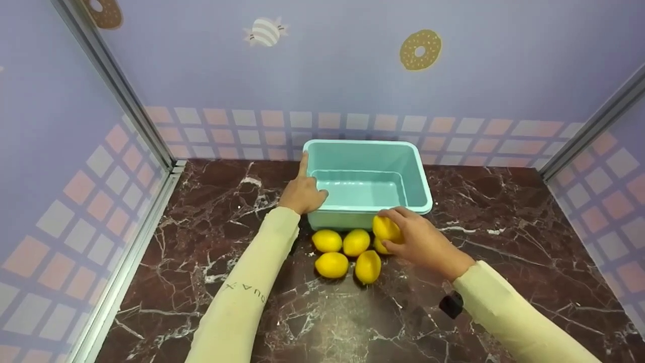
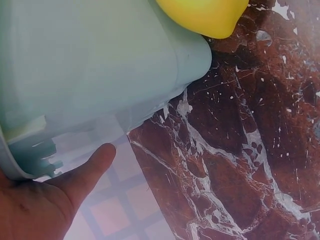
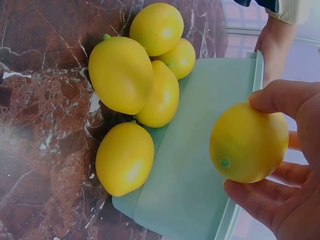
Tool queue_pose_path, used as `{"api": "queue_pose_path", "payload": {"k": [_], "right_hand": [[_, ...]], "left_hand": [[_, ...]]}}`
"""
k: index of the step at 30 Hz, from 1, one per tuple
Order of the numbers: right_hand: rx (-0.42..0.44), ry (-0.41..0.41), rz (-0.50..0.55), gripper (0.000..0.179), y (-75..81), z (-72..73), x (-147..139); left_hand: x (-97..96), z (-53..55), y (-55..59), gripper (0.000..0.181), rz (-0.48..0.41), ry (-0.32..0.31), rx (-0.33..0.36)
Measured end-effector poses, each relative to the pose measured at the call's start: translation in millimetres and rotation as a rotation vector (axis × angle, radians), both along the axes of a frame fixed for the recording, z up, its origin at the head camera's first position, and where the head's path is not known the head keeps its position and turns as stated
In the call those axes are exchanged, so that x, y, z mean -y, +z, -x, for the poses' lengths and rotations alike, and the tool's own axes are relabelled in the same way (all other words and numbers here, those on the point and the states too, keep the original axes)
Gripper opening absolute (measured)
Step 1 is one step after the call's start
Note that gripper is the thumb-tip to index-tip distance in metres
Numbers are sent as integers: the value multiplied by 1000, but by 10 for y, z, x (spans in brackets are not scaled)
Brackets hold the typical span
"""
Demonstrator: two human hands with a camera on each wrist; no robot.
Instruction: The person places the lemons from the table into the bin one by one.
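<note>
From here I'm following the right hand (image 1: 421, 239), whose fingers are pinching one lemon (image 3: 247, 145) between thumb and fingertips. In the head view, that fruit is being held up before the near wall of the bin (image 1: 332, 220), toward its right end, partly covering another lemon (image 1: 381, 247). Whether it is brushing the wall, I can't tell. I'm judging this to be the lifting step, so I'd be keeping the hold gentle but sure around the middle, since smooth skin could be slipping under a hard squeeze, and raising it fully clear of the rim before shifting it sideways. The left hand (image 1: 302, 194) is resting at the bin's left rim, index finger lying straight along it, thumb reaching over the inside; I can't tell whether it's gripping. Inside the bin I'm seeing only its bare floor and walls. Five loose lemons (image 1: 331, 265) are sitting on the table (image 1: 201, 242), just in front.
</note>
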State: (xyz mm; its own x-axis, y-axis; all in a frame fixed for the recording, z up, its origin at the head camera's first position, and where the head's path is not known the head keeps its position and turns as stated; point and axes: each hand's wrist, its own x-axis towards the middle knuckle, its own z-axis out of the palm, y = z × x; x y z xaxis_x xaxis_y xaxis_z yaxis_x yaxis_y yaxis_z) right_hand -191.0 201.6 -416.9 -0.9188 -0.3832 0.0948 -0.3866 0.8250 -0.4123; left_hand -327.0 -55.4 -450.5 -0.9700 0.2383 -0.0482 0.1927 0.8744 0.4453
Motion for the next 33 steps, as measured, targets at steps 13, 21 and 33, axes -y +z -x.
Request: {"api": "queue_pose_path", "payload": {"k": [13, 21, 33], "right_hand": [[22, -15, -4, 58, 92, 50, 10], [-2, -7, -19, 57, 122, 99, 21], [7, -12, -3, 58, 194, 186, 34]], "left_hand": [[-6, -1, -5, 39, -12, 0, 0], [4, 2, -8, 36, -29, 0, 16], [1, 8, -8, 38, -30, 4, -2]]}}
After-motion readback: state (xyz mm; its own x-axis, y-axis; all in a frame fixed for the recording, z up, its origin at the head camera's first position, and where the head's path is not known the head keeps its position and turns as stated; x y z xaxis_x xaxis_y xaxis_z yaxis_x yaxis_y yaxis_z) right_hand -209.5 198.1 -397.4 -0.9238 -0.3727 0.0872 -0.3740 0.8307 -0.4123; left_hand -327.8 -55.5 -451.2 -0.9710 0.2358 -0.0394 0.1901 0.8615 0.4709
